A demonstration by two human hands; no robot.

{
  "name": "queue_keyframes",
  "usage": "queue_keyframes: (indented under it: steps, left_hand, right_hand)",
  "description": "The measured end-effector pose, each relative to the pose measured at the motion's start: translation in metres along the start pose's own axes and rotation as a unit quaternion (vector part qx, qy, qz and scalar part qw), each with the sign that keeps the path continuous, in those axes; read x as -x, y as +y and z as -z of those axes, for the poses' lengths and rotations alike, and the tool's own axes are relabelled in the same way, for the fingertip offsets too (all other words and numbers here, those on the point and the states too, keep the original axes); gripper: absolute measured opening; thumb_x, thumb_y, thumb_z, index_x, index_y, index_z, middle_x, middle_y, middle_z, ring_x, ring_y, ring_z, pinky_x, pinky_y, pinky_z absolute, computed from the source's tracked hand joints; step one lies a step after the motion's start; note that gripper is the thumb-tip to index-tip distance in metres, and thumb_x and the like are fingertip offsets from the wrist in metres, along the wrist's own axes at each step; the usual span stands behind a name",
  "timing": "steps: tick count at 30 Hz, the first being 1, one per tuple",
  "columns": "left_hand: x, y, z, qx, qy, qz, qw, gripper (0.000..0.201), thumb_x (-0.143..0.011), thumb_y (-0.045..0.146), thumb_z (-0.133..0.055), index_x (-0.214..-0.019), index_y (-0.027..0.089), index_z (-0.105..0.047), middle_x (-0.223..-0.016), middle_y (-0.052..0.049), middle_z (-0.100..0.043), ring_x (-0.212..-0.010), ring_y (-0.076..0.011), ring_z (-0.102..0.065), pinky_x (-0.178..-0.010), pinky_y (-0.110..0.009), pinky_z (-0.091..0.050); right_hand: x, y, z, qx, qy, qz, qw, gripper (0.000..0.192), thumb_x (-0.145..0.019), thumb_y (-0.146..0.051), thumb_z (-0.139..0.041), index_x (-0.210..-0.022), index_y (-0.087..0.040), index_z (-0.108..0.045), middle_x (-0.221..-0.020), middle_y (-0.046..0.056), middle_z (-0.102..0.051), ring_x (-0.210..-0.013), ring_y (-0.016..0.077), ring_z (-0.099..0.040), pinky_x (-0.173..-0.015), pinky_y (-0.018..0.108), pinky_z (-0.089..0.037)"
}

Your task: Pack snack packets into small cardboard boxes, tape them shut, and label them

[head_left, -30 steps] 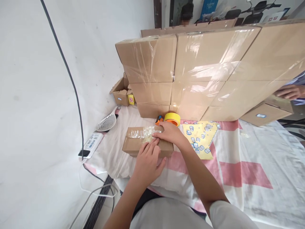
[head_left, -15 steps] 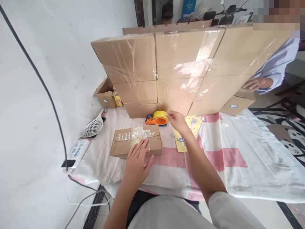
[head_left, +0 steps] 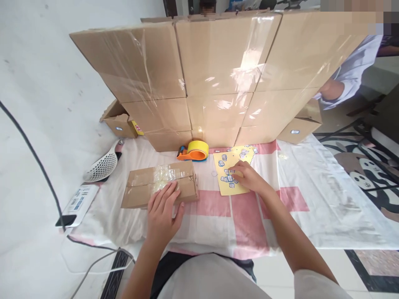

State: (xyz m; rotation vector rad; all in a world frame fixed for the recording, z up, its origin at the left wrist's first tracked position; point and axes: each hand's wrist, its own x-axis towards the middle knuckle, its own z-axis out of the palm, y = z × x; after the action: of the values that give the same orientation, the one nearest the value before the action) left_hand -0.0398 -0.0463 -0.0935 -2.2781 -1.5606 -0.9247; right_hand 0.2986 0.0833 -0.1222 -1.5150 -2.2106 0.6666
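My left hand [head_left: 163, 211] lies flat, palm down, on the near right part of a small cardboard box [head_left: 140, 189], fingers stretched out. Clear tape runs over the top of that box. On the right, my right hand [head_left: 249, 176] is above a yellow sheet [head_left: 224, 155] bearing several small blue-edged labels [head_left: 231, 185]. Its thumb and fingertips are drawn together at the labels; whether one is between them is hidden. An orange tape dispenser with a yellow roll [head_left: 198, 146] stands behind the box, apart from both hands.
A tall stack of taped cartons [head_left: 215, 54] walls off the back. At left are a small open carton [head_left: 120, 124], a white perforated scoop [head_left: 102, 166], a white packet [head_left: 82, 203] and a cable [head_left: 34, 153]. Another person's sleeve [head_left: 358, 74] is beside a carton [head_left: 301, 126] at right.
My right hand has moved from beside the tape roll, right and down onto the yellow sheet. My left hand stays on the box. The view has shifted, so the scene sits further left.
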Motion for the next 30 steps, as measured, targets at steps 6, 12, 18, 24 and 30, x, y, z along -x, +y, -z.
queue_keyframes:
  steps: [6, 12, 18, 24, 30]
  left_hand:
    - [-0.004, 0.002, -0.017, -0.027, 0.092, -0.004, 0.995, 0.032, -0.082, 0.013, -0.068, -0.112, 0.019, -0.06, -0.125, -0.016, -0.073, -0.122, -0.029, -0.067, -0.109, -0.043, -0.042]
    - [0.001, 0.011, -0.019, -0.031, 0.145, 0.004, 0.989, 0.034, -0.077, 0.012, -0.071, -0.108, 0.018, -0.059, -0.123, -0.019, -0.072, -0.128, -0.0319, -0.061, -0.11, -0.048, -0.038]
    - [0.0, 0.068, -0.052, 0.143, -0.015, -0.061, 0.988, 0.016, -0.084, 0.013, -0.062, -0.09, 0.026, -0.056, -0.081, 0.002, -0.073, -0.081, -0.0157, -0.068, -0.084, -0.032, -0.043]
    - [-0.062, 0.094, -0.118, 0.106, -0.233, 0.148, 0.955, 0.026, -0.092, 0.03, -0.061, -0.115, 0.019, -0.058, -0.105, -0.01, -0.071, -0.087, -0.0245, -0.068, -0.068, -0.033, -0.042]
    - [-0.094, 0.084, -0.136, 0.094, -0.37, 0.233, 0.894, 0.021, -0.09, 0.033, -0.063, -0.108, 0.022, -0.059, -0.104, -0.006, -0.072, -0.087, -0.0229, -0.067, -0.061, -0.03, -0.036]
  right_hand:
    - [0.006, 0.006, -0.014, 0.014, 0.03, 0.055, 0.998, 0.028, -0.093, -0.015, -0.056, -0.11, -0.023, -0.076, -0.106, 0.01, -0.062, -0.097, 0.0265, -0.053, -0.088, 0.041, -0.05]
    - [0.015, 0.013, -0.002, -0.006, 0.048, 0.055, 0.997, 0.026, -0.093, -0.013, -0.056, -0.11, -0.02, -0.074, -0.1, 0.01, -0.063, -0.095, 0.0268, -0.051, -0.084, 0.041, -0.049]
    - [0.017, 0.003, -0.002, 0.014, 0.016, 0.016, 1.0, 0.026, -0.096, -0.013, -0.052, -0.109, -0.018, -0.074, -0.095, 0.009, -0.065, -0.093, 0.0267, -0.054, -0.084, 0.04, -0.048]
    - [0.012, 0.006, -0.009, -0.02, 0.073, -0.053, 0.996, 0.026, -0.099, -0.013, -0.047, -0.109, -0.016, -0.071, -0.104, 0.01, -0.068, -0.102, 0.0231, -0.062, -0.088, 0.033, -0.049]
    - [0.008, 0.01, -0.018, 0.009, 0.057, -0.087, 0.995, 0.027, -0.1, -0.012, -0.044, -0.112, -0.015, -0.068, -0.107, 0.01, -0.071, -0.102, 0.0218, -0.065, -0.087, 0.031, -0.048]
